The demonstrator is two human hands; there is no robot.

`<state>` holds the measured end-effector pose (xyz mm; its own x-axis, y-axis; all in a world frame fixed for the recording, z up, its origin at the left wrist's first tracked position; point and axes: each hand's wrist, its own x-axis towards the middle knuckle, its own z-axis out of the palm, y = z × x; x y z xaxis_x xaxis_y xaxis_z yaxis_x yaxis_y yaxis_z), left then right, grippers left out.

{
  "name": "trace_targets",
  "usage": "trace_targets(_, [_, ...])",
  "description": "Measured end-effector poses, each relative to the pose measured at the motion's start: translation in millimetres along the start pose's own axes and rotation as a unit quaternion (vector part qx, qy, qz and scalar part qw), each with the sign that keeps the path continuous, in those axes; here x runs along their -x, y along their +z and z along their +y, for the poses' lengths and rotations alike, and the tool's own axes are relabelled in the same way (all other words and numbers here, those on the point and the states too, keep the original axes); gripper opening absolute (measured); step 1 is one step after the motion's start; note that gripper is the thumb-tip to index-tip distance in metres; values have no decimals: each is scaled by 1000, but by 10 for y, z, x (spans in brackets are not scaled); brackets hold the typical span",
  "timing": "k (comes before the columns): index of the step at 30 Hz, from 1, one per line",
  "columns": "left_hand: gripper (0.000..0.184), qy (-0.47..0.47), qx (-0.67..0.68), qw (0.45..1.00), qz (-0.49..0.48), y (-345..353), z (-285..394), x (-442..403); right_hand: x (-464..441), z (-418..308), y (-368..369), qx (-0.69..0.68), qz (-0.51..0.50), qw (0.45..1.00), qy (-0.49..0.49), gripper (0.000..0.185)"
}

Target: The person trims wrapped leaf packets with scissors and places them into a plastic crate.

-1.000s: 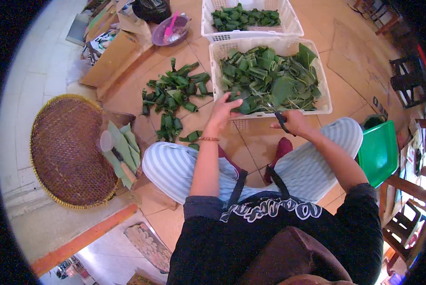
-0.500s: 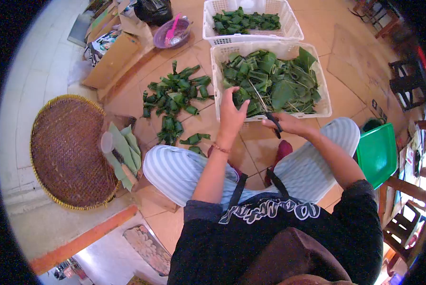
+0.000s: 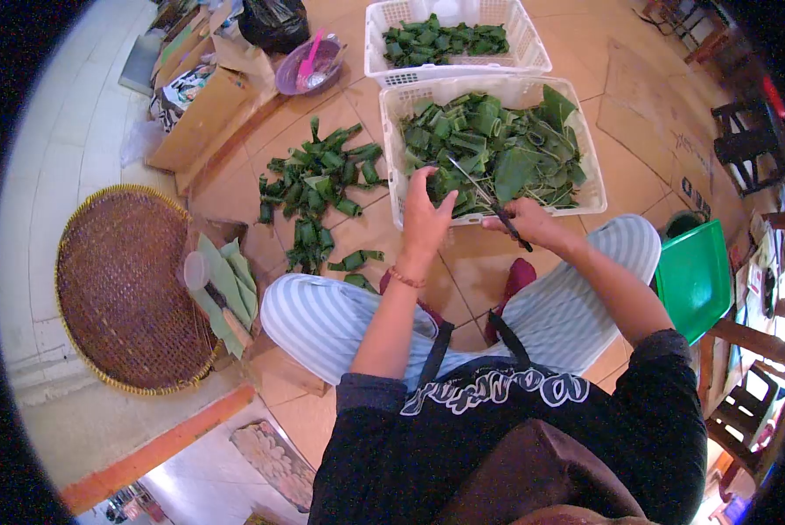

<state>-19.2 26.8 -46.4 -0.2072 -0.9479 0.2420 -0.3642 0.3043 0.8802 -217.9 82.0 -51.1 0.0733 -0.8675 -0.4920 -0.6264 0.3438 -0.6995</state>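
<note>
My left hand [image 3: 425,213] is curled round a green leaf packet [image 3: 442,182] at the near left corner of a white plastic basket [image 3: 590,166]. Scissors [image 3: 487,197] with black handles are in my right hand [image 3: 532,223], their blades pointing away and to the left, close to the packet. Cut and rolled green leaves [image 3: 519,166] fill the basket beneath both hands. On the tiled floor to the left lies a loose pile of folded leaf packets [image 3: 318,179].
Behind stands a second white basket [image 3: 532,61] with more packets. A purple bowl [image 3: 287,77] with a pink utensil and a cardboard box [image 3: 204,109] are at the upper left. A round woven tray [image 3: 130,297] lies left, a green tray [image 3: 694,280] right.
The scissors have turned slightly in my right hand, with the blade tips lying further left near the packet. My left hand keeps its hold. The whole view has shifted a little.
</note>
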Motion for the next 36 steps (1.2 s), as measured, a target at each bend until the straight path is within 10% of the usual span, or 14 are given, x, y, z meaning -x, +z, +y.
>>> trace_targets(10, [58, -99, -35, 993, -59, -16, -93, -707, 15, -93, -179, -59, 70, 996, 3, 61])
trace_targets(14, [73, -20, 369, 929, -13, -153, 160, -1639, 90, -215, -312, -51, 189, 980, -23, 56])
trace_targets(18, [54, -56, 342, 937, -52, -587, 416, -1690, 131, -302, -361, -70, 181, 980, -51, 49])
trace_targets(22, [25, -214, 113, 965, -104, -874, -660, -1234, 85, -398, -265, -64, 137, 985, -79, 47])
trace_targets(25, [19, -172, -308, 911, -214, -1126, -1939, -606, 90, -561, -208, -34, 124, 986, -102, 46])
trace_targets(29, [23, -164, -414, 871, -209, -1095, -3514, 575, 9, -724, -136, -22, 92, 988, -119, 46])
trace_targets(31, [23, -173, -432, 845, -264, -1032, -2663, 577, -18, -751, -121, 2, 87, 988, -125, 46])
trace_targets(36, [21, -162, -535, 769, -310, -711, -2946, 867, -2, -775, -140, -18, 101, 978, -184, 48])
